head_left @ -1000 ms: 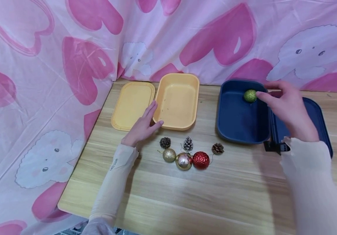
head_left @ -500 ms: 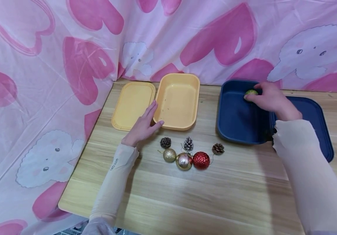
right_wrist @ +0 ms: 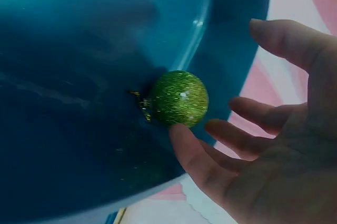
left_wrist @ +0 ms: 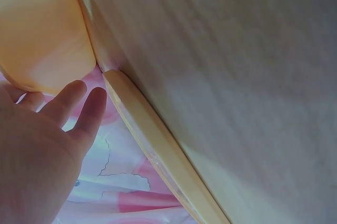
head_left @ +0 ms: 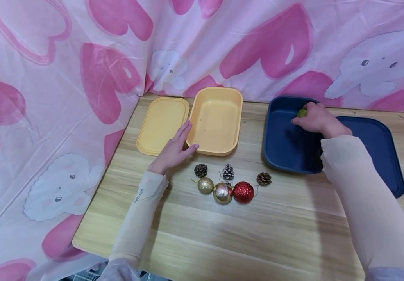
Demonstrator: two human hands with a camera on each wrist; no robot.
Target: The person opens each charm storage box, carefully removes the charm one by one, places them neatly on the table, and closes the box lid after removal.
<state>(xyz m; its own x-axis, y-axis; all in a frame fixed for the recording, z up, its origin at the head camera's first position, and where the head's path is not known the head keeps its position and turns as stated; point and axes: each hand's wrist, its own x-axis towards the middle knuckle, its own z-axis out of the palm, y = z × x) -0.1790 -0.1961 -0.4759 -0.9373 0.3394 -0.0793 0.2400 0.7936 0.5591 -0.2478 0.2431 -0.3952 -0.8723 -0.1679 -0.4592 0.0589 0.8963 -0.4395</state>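
Note:
A green glittery ball ornament point(right_wrist: 180, 100) with a small gold cord lies inside the dark blue box point(head_left: 288, 152). My right hand point(head_left: 316, 119) reaches over the box's right side to the ball. In the right wrist view its fingers are spread, one fingertip at the ball's edge and the others apart from it. My left hand point(head_left: 173, 153), fingers extended, rests at the left side of the yellow box point(head_left: 216, 150). In the left wrist view its fingertips point(left_wrist: 73, 88) lie against or very near the box's wall; actual contact is unclear.
A yellow lid point(head_left: 163, 125) lies left of the yellow box, a blue lid point(head_left: 374, 144) right of the blue one. In front are several pine cones point(head_left: 264, 178) and a gold glitter ball point(head_left: 205, 185), a shiny gold ball point(head_left: 222, 193) and a red ball point(head_left: 243, 192).
My right hand has moved left and deeper into the blue box, covering much of the green ball in the head view. My left hand has stayed beside the yellow box.

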